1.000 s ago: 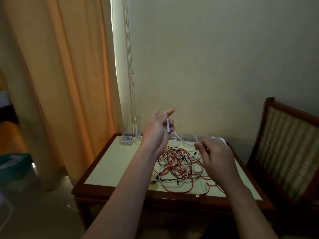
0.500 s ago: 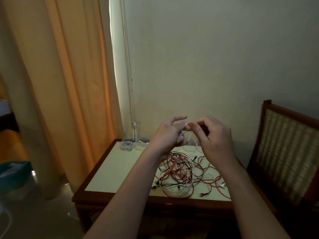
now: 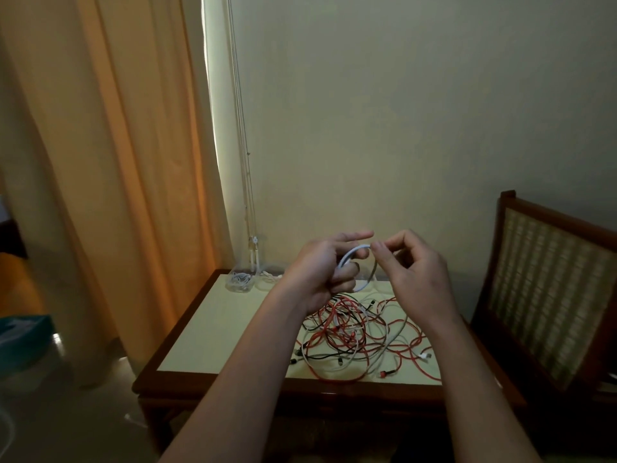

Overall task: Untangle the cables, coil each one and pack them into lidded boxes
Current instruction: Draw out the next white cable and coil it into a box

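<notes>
A room in a home; orange curtains (image 3: 110, 162) hang beside a wooden side table (image 3: 213, 332); a cane-backed chair (image 3: 551, 295) stands at the table's right edge.

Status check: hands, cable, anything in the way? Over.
Left hand grips white cable, looped. Right hand pinches same cable. Red-black-white tangle lies on table below hands. Nothing blocking.

Readable text: none anywhere in view.
White cable (image 3: 347, 257): no print legible.
Cable tangle (image 3: 350, 335): plugs too small to show any mark.
Clear boxes (image 3: 238, 281): no label legible.
Teal box (image 3: 23, 332): pale patch on top, too blurred to read.
</notes>
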`<state>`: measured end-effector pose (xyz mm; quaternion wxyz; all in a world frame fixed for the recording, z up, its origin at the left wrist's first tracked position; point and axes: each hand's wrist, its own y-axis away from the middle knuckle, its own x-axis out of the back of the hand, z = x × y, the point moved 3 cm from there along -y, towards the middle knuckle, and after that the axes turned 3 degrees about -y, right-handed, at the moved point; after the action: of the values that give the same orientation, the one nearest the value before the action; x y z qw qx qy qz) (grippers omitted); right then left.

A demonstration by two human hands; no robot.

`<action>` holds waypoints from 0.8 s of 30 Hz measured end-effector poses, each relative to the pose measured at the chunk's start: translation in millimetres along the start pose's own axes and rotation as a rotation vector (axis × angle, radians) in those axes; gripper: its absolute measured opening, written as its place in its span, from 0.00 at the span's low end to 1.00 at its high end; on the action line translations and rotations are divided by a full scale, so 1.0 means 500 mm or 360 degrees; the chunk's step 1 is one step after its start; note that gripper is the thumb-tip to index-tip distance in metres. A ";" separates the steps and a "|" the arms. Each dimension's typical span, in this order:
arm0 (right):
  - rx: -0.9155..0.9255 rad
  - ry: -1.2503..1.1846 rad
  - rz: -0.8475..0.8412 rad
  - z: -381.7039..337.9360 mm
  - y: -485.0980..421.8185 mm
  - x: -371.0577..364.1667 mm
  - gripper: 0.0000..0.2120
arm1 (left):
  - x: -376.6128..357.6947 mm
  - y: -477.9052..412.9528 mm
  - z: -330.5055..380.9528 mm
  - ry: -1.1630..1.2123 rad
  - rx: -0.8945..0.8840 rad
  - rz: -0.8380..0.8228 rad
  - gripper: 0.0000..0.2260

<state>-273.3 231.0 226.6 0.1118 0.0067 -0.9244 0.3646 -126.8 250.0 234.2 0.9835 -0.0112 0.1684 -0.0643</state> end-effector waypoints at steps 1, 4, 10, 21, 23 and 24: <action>-0.0018 -0.0002 -0.0007 0.001 0.001 0.000 0.09 | -0.002 0.003 0.000 0.0009 0.0019 -0.0038 0.16; -0.0126 -0.0068 -0.0102 0.006 0.003 -0.006 0.09 | -0.002 0.010 0.002 0.0114 0.0073 -0.0134 0.16; -0.0161 0.0000 -0.0092 0.001 0.002 -0.009 0.17 | -0.001 0.011 0.000 -0.0022 0.0022 -0.0137 0.13; -0.0240 0.0006 0.0079 0.026 -0.005 0.035 0.12 | 0.023 0.000 0.027 0.0365 -0.0040 0.0142 0.09; -0.0272 0.0007 0.0163 0.046 0.000 0.065 0.11 | 0.040 0.003 0.040 0.0550 0.0009 0.0124 0.08; -0.0282 0.0004 0.0182 0.055 0.004 0.077 0.10 | 0.045 0.005 0.045 0.0637 0.0029 0.0105 0.08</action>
<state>-316.4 216.3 213.9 0.0920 -0.0564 -0.9518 0.2872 -97.8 249.7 248.1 0.9321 0.0162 0.3601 -0.0347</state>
